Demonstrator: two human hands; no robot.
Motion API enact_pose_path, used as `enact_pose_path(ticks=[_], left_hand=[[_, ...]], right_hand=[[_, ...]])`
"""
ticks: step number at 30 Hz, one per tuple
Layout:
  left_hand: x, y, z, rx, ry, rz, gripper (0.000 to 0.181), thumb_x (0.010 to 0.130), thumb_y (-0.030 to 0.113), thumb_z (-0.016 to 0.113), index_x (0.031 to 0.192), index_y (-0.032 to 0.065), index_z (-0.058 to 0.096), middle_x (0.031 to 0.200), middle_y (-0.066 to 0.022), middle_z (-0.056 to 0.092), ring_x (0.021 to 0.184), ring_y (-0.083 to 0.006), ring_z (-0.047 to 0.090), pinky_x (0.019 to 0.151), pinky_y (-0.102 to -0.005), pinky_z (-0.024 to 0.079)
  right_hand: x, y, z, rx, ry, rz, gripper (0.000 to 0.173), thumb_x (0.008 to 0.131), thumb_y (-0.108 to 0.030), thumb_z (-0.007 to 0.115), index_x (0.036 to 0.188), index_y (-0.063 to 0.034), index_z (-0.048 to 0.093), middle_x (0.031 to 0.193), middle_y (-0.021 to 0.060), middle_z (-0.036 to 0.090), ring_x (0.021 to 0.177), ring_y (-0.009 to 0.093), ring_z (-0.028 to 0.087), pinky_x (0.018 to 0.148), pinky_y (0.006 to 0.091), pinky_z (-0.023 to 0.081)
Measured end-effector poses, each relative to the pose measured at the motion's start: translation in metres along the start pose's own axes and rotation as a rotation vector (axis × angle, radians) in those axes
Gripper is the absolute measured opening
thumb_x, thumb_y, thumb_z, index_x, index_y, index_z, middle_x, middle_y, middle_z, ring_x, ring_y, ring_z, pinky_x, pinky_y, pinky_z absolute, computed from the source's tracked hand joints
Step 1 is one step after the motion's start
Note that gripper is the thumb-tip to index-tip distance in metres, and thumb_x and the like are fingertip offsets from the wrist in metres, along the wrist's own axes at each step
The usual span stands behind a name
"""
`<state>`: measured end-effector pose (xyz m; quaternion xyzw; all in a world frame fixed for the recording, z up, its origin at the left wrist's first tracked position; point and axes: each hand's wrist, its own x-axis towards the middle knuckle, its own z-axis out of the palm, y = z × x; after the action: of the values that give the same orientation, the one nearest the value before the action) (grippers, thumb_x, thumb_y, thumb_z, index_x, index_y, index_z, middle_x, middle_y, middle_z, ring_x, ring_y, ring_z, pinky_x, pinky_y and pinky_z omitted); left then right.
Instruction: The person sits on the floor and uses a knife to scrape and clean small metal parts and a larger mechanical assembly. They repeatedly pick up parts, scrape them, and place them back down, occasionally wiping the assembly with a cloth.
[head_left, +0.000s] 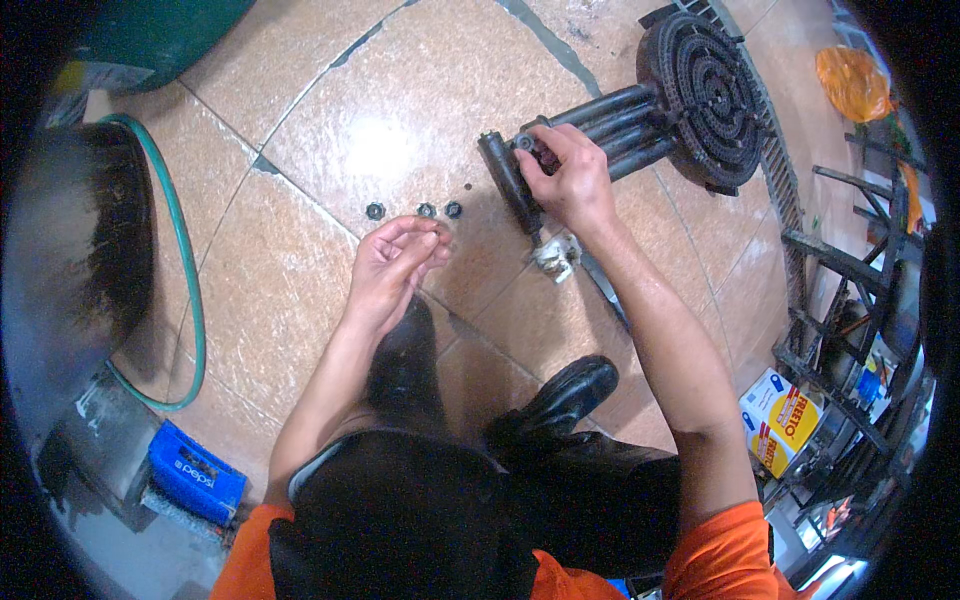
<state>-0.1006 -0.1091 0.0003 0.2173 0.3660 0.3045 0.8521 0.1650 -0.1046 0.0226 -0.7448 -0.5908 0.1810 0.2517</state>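
A black cast-iron ring gas burner (705, 101) lies on the tiled floor, its parallel tubes (637, 139) pointing toward me. Across their near ends runs a black manifold pipe (512, 180). My right hand (574, 176) grips a small round grey part (524, 142) beside the manifold; whether it is fixed to a tube is hidden. My left hand (401, 259) is raised over the floor, thumb and fingertips pinched together; anything between them is too small to tell. Just beyond it lie three small dark notched rings (376, 211) and a tiny dark round piece (468, 187).
A crumpled whitish rag (559, 256) lies below the manifold. At left, a green hose (180, 247) curves beside a large dark vessel (90, 247). A blue Pepsi box (196, 472) sits lower left. Black metal frames (840, 262), a yellow-white carton (780, 424) and a floor grate (780, 172) are at right.
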Motion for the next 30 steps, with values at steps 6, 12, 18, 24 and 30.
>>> enact_pose_path(ticks=[6,12,18,24,30], left_hand=[[0.011,-0.004,0.008,0.047,-0.048,-0.016,0.018,0.095,0.003,0.065,0.113,0.0015,0.063,0.103,-0.0108,0.071,0.094,-0.0173,0.069,0.084,-0.0302,0.057],[0.011,-0.007,0.008,0.043,-0.071,-0.038,0.019,0.095,0.004,0.065,0.114,0.0009,0.063,0.105,-0.0109,0.071,0.095,-0.0172,0.069,0.084,-0.03,0.057],[0.015,-0.003,0.017,0.067,-0.015,-0.06,0.023,0.097,0.007,0.064,0.119,-0.0009,0.063,0.108,-0.0096,0.069,0.097,-0.0153,0.067,0.083,-0.0275,0.055],[0.035,0.007,0.011,-0.149,0.012,0.042,0.025,0.099,0.012,0.063,0.119,-0.0034,0.062,0.105,-0.008,0.068,0.093,-0.0144,0.065,0.085,-0.0269,0.054],[0.01,-0.009,0.001,-0.111,-0.062,-0.048,0.028,0.1,0.016,0.063,0.121,-0.0017,0.062,0.105,-0.0076,0.067,0.094,-0.0163,0.066,0.081,-0.0298,0.053]], right_hand=[[0.004,0.002,0.007,-0.023,0.034,-0.056,0.027,0.078,-0.018,0.074,0.1,-0.002,0.071,0.086,0.0191,0.066,0.082,0.038,0.067,0.075,0.0449,0.054],[0.007,0.0,0.001,0.019,-0.013,-0.028,0.028,0.077,-0.018,0.074,0.099,-0.0016,0.07,0.081,0.0185,0.065,0.075,0.037,0.066,0.07,0.0447,0.054],[0.002,-0.019,-0.009,0.033,-0.008,-0.083,0.025,0.076,-0.015,0.075,0.097,-0.0027,0.07,0.08,0.0171,0.065,0.072,0.035,0.065,0.068,0.0432,0.053],[-0.027,-0.06,-0.019,0.158,-0.152,-0.222,0.03,0.078,-0.015,0.075,0.106,-0.0043,0.067,0.084,0.0158,0.063,0.079,0.036,0.065,0.071,0.0441,0.054],[-0.065,-0.093,-0.01,0.208,-0.298,-0.147,0.031,0.089,-0.016,0.067,0.117,-0.0048,0.061,0.099,0.0205,0.062,0.086,0.042,0.065,0.077,0.0475,0.055]])
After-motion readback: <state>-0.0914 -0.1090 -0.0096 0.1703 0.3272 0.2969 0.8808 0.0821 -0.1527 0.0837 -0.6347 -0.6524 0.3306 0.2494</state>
